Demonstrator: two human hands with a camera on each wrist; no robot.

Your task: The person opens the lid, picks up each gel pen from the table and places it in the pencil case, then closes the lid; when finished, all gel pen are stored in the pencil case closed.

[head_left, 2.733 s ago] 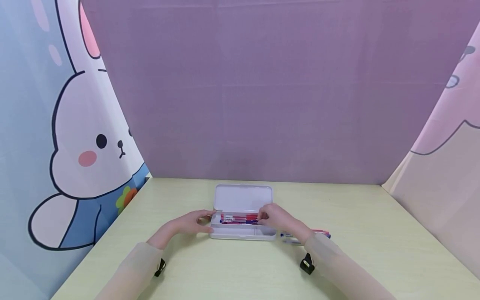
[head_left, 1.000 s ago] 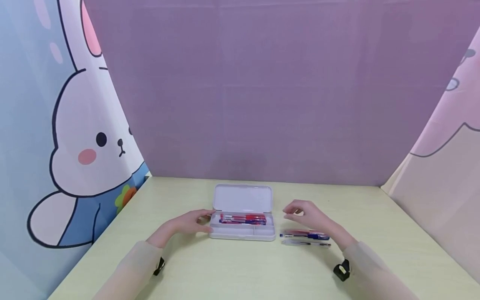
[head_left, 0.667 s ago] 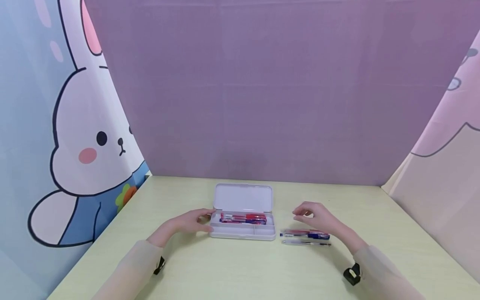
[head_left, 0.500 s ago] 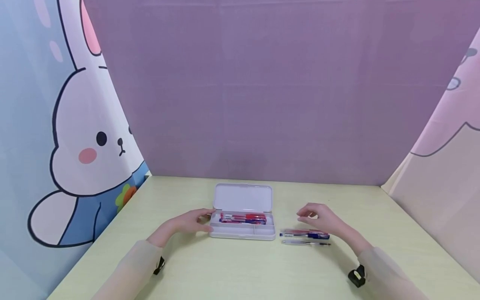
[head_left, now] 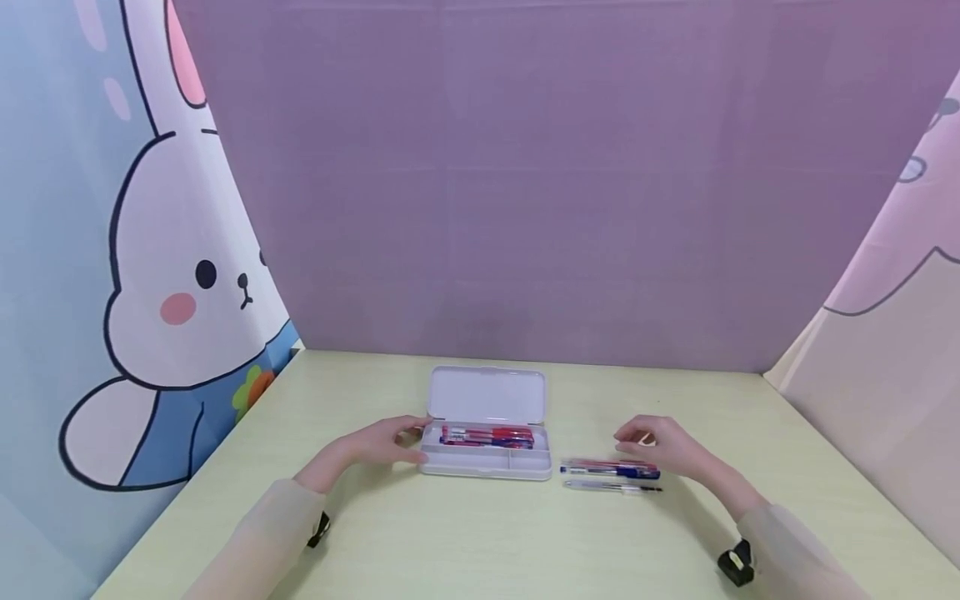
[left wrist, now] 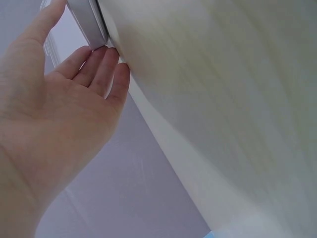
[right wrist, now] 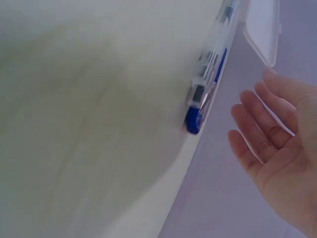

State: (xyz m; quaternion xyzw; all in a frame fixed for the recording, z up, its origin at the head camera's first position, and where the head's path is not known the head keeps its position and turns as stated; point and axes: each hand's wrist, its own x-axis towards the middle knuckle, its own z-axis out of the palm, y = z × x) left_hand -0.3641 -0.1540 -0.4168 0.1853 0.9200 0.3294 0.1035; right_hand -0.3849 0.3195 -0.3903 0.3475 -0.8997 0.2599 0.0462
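Observation:
A white pencil case (head_left: 487, 396) lies on the table with its lid raised. Red and blue pens (head_left: 487, 436) fill its rear compartment; the two front compartments hold nothing. My left hand (head_left: 375, 442) holds the left end of the case, thumb at the near corner and fingers at the far one. The left wrist view has the fingertips against the edge of the case (left wrist: 88, 25). Right of the case lie red and blue pens (head_left: 611, 471) and a clear pen (head_left: 609, 486). Over their far side hovers my right hand (head_left: 663, 446), fingers loosely bent, holding nothing.
The pale wooden table (head_left: 480, 542) reaches back to a purple cloth (head_left: 480, 183). A curtain with a cartoon rabbit (head_left: 180, 267) hangs at the left, a pink and cream one (head_left: 892, 333) at the right.
My right hand has left the pens in the case, moved right and lowered near the loose pens, which it no longer covers. My left hand has stayed at the case.

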